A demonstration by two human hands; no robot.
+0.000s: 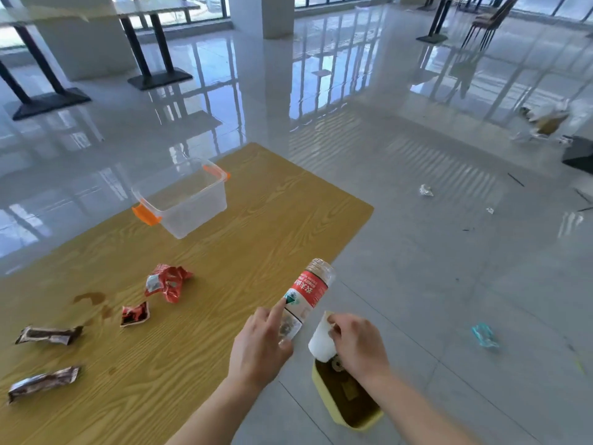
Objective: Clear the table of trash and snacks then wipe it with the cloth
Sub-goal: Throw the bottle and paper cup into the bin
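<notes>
The left hand [260,343] is gripping a clear plastic bottle [308,295] with a red label, its fingers curling round the lower end while the index finger is lying straight along the label. The bottle is tilting up and away, right at the near right edge of the table [256,226]. The right hand [359,346] is pinching the rim of a white paper cup [320,343] between thumb and fingertips, holding it just above a yellow bin [324,398] that is standing on the floor beside the table.

Four wrappers are lying on the wooden top, left of the hands: one crumpled red wrapper [167,284], one smaller red wrapper [135,315] and two dark snack bars [48,335] [42,382]. A brown spill [93,299] is showing between the red wrappers and the bars. One clear tub [183,202] with orange handles (nothing can be seen inside it) is sitting at the far end.

On the grey floor to the right, a crumpled paper scrap [426,190] and a teal wrapper [484,336] are lying well apart.
</notes>
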